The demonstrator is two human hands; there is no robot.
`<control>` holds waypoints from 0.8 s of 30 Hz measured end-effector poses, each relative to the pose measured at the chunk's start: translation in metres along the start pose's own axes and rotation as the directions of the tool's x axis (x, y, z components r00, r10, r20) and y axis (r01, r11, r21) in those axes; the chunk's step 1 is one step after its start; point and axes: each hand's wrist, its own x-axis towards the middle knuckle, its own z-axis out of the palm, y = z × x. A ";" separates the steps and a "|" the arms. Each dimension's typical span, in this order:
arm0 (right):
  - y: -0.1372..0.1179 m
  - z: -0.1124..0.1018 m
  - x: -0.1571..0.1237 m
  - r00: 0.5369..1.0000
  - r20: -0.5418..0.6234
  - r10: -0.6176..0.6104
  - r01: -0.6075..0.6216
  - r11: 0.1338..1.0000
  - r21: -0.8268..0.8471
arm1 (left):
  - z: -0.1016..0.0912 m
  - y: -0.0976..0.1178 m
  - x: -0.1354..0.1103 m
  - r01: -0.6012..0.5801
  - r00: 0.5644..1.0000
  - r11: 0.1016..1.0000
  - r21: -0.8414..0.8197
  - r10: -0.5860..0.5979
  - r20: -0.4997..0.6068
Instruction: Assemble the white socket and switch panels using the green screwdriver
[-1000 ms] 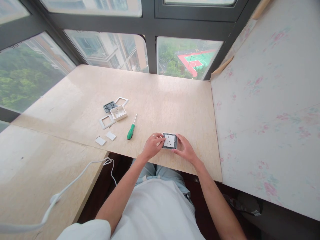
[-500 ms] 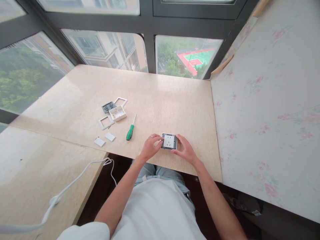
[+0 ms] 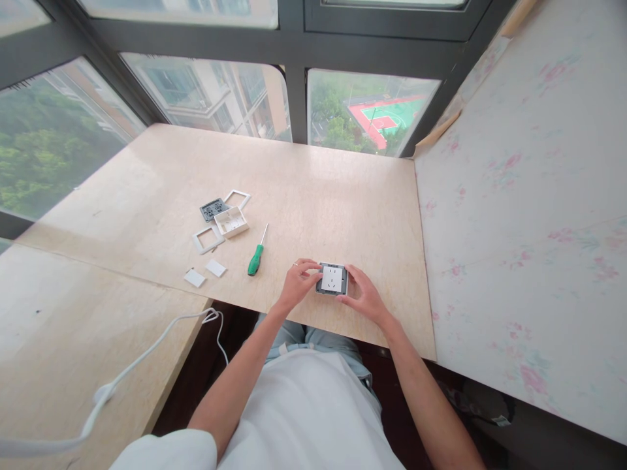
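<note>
Left hand [image 3: 298, 287] and right hand [image 3: 363, 295] grip a wall socket [image 3: 332, 279] by opposite edges; a green screwdriver [image 3: 257, 253] lies untouched at ten o'clock.

Socket [image 3: 332, 279] on desk [image 3: 318, 189] near front edge, between left hand [image 3: 298, 284] and right hand [image 3: 365, 297], both touching it. Screwdriver [image 3: 255, 253] just left. Box [image 3: 231, 221] farther left, behind two plates [image 3: 216, 267]. Cable [image 3: 147, 356] far left.

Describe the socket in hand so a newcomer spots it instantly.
On the beige tabletop under the window, look near the front edge. Between the left hand and right hand sits the socket: white face in a grey frame, unlike the darker grey plate lying loose farther left.
</note>
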 end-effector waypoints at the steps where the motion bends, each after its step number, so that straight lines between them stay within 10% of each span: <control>1: 0.000 0.000 0.000 1.000 0.000 0.001 -0.001 1.000 0.000 | 0.000 -0.002 0.000 0.005 1.000 1.000 -0.012 -0.005 0.002; 18: 0.002 0.001 -0.001 1.000 0.010 0.027 -0.027 0.999 0.017 | 0.000 -0.010 -0.004 0.151 0.987 0.973 -0.173 -0.157 -0.026; 24: -0.001 -0.001 -0.002 0.999 0.015 0.039 -0.040 0.999 0.017 | 0.003 -0.011 -0.012 -0.032 0.996 0.998 0.051 0.027 0.090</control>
